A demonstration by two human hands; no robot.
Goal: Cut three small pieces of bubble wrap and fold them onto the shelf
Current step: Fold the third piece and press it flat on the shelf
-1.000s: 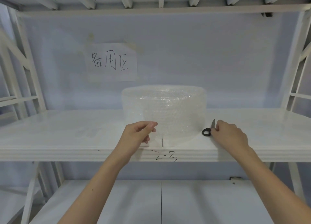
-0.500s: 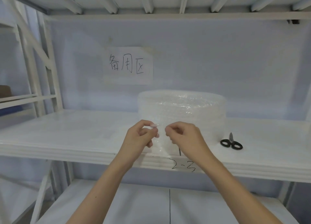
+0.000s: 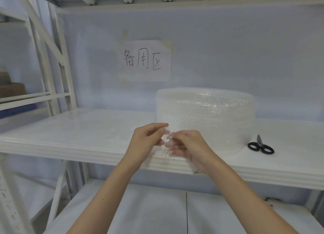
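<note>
Closest to the camera, centre of the frame, both hands meet in front of the shelf [image 3: 87, 146] edge. The left hand [image 3: 149, 142] and right hand [image 3: 185, 146] each pinch a small piece of bubble wrap [image 3: 167, 148] between thumb and fingertips, looks like mid-fold to me. The piece is clear and crumpled, so I honestly can't tell how many layers it's in.

Just behind, the big roll [image 3: 205, 118] stands on the shelf, centre-right. The scissors [image 3: 261, 146] lie beside it at right, untouched. Further back, a paper sign [image 3: 144, 60] with handwritten characters is stuck on the wall.

What could go wrong: this stuff is springy, so a fold may pop open once set down. It's also slippery, and a fingertip pinch could lose it off the shelf edge.
</note>
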